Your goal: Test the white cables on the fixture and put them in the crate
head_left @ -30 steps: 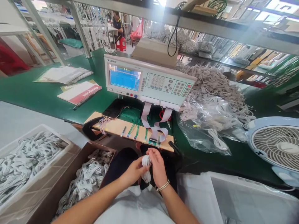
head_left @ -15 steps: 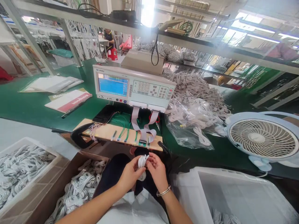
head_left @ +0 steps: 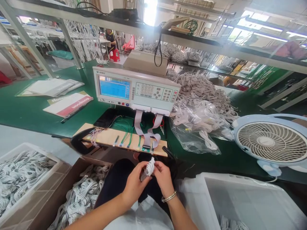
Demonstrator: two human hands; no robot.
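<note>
Both hands hold one coiled white cable bundle (head_left: 150, 166) over my lap, just below the wooden test board (head_left: 120, 139). My left hand (head_left: 135, 183) grips the bundle's lower end from the left. My right hand (head_left: 163, 177), with a bracelet at the wrist, pinches its upper part from the right. Green wires and grey ribbon cables run from the board up to the cable tester (head_left: 135, 89), whose blue screen is lit.
A cardboard box (head_left: 79, 195) and a white bin (head_left: 19, 172) of coiled white cables sit at my left. A white plastic bin (head_left: 242, 198) is at my right, behind it a fan (head_left: 271, 142). Bagged cables (head_left: 199, 124) and papers (head_left: 67, 103) lie on the green bench.
The view has shifted so the tester and fan sit further left. The cable bundle has tilted in my hands, its top now leaning right between my fingers.
</note>
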